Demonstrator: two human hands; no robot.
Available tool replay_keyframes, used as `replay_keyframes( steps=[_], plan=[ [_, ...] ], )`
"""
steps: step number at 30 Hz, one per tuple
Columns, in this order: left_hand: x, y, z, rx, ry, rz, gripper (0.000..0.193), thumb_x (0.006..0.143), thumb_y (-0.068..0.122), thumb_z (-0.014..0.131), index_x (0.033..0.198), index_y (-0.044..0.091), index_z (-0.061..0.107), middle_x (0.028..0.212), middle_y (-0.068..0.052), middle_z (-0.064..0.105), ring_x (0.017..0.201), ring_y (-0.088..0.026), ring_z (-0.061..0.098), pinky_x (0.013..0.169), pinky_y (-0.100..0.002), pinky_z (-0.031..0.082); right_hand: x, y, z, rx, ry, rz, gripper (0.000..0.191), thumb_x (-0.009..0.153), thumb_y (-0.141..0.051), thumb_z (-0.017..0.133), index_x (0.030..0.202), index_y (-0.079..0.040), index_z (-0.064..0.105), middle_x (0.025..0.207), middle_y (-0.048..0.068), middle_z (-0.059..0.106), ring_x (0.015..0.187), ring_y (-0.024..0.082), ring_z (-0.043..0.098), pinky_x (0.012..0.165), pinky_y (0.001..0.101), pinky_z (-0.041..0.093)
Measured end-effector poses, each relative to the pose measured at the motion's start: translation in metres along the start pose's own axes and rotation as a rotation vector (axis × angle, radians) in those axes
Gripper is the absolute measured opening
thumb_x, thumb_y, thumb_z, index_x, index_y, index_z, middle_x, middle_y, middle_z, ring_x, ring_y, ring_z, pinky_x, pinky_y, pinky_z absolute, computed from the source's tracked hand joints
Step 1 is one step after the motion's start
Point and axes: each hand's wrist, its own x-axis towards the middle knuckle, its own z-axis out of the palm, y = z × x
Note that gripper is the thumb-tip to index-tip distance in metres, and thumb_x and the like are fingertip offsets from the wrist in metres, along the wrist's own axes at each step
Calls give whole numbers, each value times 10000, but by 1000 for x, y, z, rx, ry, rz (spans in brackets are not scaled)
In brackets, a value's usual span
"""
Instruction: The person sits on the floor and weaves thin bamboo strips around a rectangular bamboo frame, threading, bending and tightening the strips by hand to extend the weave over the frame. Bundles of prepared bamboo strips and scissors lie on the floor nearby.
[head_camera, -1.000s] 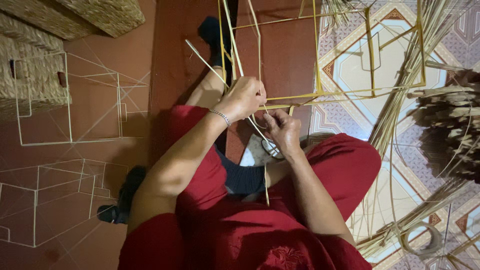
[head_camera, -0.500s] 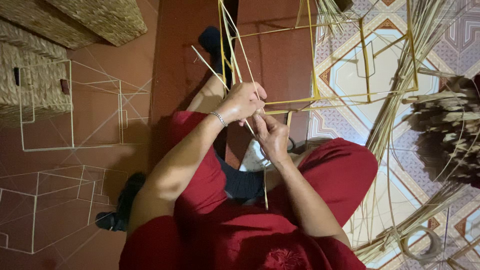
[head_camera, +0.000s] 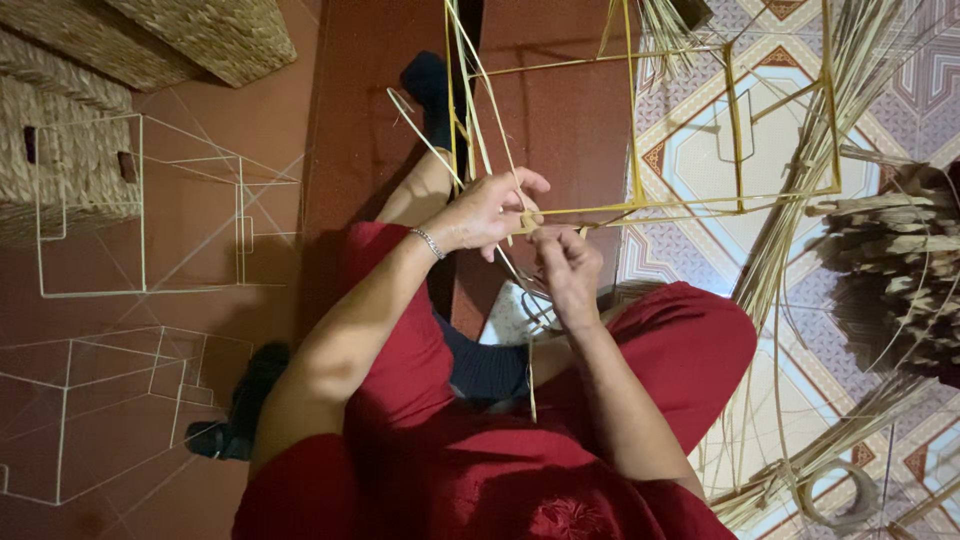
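both hands meet at a corner of the yellow wire frame (head_camera: 735, 120) above the lap. left hand (head_camera: 492, 210) grips the corner, right hand (head_camera: 566, 268) pinches a thin straw strip (head_camera: 478, 110). the strip looks light and bendy, so hold it near the corner.

just the one head cam — looks straight down, close over the lap and hands, tiled floor (head_camera: 700, 170) all around

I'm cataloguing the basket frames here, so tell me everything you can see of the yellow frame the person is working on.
The yellow frame is a box-shaped skeleton of thin rods, seemingly wrapped in pale yellow fibre, open on all sides. It lies tilted over the red and patterned floor ahead of the knees. The left hand grips its near corner while the right hand pinches a thin strip there.
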Motion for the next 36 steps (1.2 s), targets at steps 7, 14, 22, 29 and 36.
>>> replay_keyframes(
  steps=[7,14,22,29,36],
  plan=[
    [-8,13,10,177,154,47,177,936,86,636,1092,34,569,769,-57,753,434,-101,625,341,-267,476,32,4,-9,720,-56,514,226,1017,-210,594,873,-48,659,643,-23,521,477,76,363,462,256,295],
    [-6,19,13,201,184,85,130,940,139,635,1021,37,629,687,-42,742,410,-108,636,348,-263,505,32,-11,-29,665,-176,479,274,1033,-269,591,987,-28,712,673,-6,591,440,70,369,464,258,354],
    [2,19,20,162,225,-13,248,955,266,700,957,23,653,732,-61,769,421,-116,626,321,-288,482,18,28,-92,-451,81,125,332,984,-333,663,950,-14,749,766,102,736,608,156,660,581,317,507],
    [11,16,16,117,199,-63,179,890,175,657,960,16,613,820,-54,799,378,-139,637,297,-295,507,36,80,-74,-1246,-148,245,480,847,-557,735,967,-97,798,929,222,738,895,412,716,783,519,566],
    [6,16,16,96,199,-17,177,902,172,664,949,7,622,810,-73,796,389,-143,629,308,-299,498,42,96,-69,-1144,-62,148,361,975,-424,688,981,-76,783,955,232,746,875,428,712,768,514,560]
  ],
)
